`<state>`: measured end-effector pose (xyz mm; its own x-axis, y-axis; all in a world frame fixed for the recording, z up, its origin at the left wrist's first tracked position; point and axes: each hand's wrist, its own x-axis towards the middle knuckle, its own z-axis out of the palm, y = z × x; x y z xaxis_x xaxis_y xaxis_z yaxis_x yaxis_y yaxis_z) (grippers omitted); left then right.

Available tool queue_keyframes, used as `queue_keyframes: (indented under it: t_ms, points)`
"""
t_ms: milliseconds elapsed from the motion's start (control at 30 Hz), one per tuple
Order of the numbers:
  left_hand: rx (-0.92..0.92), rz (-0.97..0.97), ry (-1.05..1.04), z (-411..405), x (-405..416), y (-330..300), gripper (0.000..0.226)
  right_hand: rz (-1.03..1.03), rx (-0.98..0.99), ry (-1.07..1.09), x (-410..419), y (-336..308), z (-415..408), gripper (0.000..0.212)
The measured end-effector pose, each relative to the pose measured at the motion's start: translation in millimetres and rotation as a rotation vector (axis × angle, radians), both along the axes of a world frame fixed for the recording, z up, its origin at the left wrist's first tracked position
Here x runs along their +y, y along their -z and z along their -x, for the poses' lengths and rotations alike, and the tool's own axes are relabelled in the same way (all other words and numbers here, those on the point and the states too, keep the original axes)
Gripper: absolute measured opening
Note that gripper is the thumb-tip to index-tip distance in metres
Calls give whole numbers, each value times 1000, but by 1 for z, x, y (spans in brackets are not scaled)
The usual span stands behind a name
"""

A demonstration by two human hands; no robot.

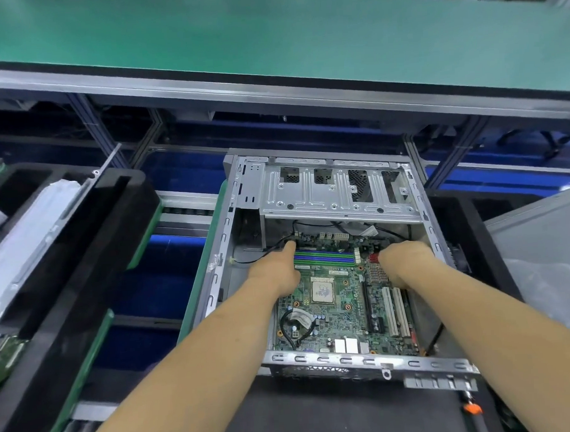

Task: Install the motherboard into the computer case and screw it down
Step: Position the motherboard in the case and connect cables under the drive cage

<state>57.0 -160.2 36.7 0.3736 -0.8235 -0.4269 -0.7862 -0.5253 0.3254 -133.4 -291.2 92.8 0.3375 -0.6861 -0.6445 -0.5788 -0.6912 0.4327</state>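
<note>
The open grey computer case (220, 251) lies on its side in the middle of the view. The green motherboard (340, 314) sits inside it, with its CPU socket (322, 290) facing up. My left hand (276, 270) rests on the board's far left part, a finger stretched toward the black cables at the far edge. My right hand (405, 263) lies over the board's far right area near a red heatsink (373, 257); its fingertips are hidden, so I cannot tell whether it holds anything. No screw or screwdriver is in either hand.
The metal drive cage (338, 187) spans the case's far end above the board. A black foam tray (83, 257) with a wrapped part stands at the left. A green shelf (269, 33) overhangs the far side. An orange-tipped tool (471, 408) lies near the case's near right corner.
</note>
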Motion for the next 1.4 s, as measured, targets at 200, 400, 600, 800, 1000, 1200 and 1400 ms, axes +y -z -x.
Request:
queue_keyframes:
  t_ms: [200,400,600,800,1000,1200,1400]
  points:
    - [9,-6,5,1,-1,0,69,-198,-335,69,3,-5,-6,20]
    - [50,8,0,1,0,0,67,-89,-597,123,27,11,4,44]
    - [108,10,-12,0,0,-2,69,137,-598,314,39,15,10,15]
    - [108,3,-15,1,1,-2,68,45,-440,339,42,27,18,27]
    - [113,9,-24,2,1,-2,62,63,-444,349,38,27,20,3]
    - [155,26,-42,3,2,-3,64,3,-399,383,37,25,21,23]
    - [175,15,-11,3,2,-5,60,-26,-346,414,38,25,21,27]
